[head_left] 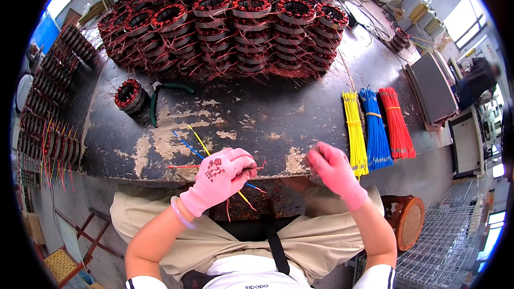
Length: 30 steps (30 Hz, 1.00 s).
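Note:
My left hand (220, 175), in a pink glove, is closed round a few loose wires over the table's near edge. A blue wire (188, 146), a yellow wire (199, 139) and a red wire (182, 167) stick out past it to the left, and coloured ends come out below and to the right. The fingers hide where the wires meet. To the right, my right hand (338, 172), also gloved in pink, is closed beside a bundle of yellow wires (354, 134). Whatever its fingertips hold is too small to make out.
Bundles of blue wires (376, 134) and red wires (396, 126) lie at the right. Stacked motor stators (251, 37) fill the table's far side. One stator (130, 97) stands at left near green-handled pliers (154, 106). A wooden stool (411, 223) is at lower right.

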Each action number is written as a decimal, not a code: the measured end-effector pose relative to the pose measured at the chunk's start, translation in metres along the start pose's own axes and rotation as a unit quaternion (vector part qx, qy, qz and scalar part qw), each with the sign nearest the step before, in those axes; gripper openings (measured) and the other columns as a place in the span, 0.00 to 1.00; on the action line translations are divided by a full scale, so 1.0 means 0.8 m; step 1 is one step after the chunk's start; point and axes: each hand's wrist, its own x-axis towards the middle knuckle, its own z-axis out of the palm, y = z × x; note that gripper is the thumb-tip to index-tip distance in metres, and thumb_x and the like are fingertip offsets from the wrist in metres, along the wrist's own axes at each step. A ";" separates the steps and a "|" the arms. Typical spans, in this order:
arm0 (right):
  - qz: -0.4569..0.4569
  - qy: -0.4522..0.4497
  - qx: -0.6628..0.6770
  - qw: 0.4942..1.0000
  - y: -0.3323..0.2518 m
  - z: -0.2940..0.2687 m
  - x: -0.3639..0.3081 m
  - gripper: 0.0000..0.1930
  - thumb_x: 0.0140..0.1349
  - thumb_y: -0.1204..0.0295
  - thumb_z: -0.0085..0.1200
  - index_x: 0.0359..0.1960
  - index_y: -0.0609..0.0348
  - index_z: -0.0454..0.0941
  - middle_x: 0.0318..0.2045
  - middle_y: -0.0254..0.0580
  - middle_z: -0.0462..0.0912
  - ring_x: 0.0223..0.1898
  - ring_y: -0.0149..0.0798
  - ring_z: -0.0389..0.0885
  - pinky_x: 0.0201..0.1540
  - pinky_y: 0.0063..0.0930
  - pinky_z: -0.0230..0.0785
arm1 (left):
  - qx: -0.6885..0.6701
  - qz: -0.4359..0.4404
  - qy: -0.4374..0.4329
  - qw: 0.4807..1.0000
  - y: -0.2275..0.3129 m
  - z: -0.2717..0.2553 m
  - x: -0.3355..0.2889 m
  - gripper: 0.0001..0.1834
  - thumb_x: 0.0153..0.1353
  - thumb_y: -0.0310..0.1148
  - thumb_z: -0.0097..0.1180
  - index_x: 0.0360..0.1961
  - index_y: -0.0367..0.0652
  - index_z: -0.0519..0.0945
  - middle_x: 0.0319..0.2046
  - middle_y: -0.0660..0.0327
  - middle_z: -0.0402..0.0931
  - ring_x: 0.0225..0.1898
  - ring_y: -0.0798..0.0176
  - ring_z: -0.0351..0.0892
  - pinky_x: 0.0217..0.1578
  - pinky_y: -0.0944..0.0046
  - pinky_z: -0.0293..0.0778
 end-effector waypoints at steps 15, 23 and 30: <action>0.099 -0.198 0.158 0.962 -0.016 0.090 0.013 0.11 0.70 0.62 0.58 0.45 0.55 0.80 0.35 0.30 0.84 0.33 0.25 0.80 0.34 0.21 0.72 | 0.024 -0.007 -0.003 1.000 0.000 -0.002 -0.001 0.07 0.54 0.29 0.65 0.35 0.48 0.81 0.36 0.66 0.81 0.37 0.55 0.81 0.38 0.57 0.78; -0.301 0.010 -0.258 0.918 -0.002 0.068 0.010 0.13 0.66 0.63 0.59 0.48 0.54 0.77 0.37 0.36 0.80 0.39 0.38 0.82 0.40 0.34 0.75 | 0.013 -0.014 -0.021 1.000 0.000 0.001 0.005 0.08 0.54 0.29 0.66 0.36 0.48 0.82 0.37 0.65 0.81 0.37 0.56 0.81 0.38 0.56 0.78; -0.132 -0.111 -0.009 0.985 -0.022 0.089 0.020 0.06 0.69 0.68 0.53 0.36 0.56 0.79 0.33 0.40 0.84 0.32 0.44 0.81 0.36 0.38 0.73 | 0.045 0.004 0.004 0.999 -0.006 -0.001 -0.013 0.11 0.57 0.36 0.67 0.41 0.48 0.82 0.41 0.61 0.83 0.43 0.53 0.83 0.44 0.55 0.80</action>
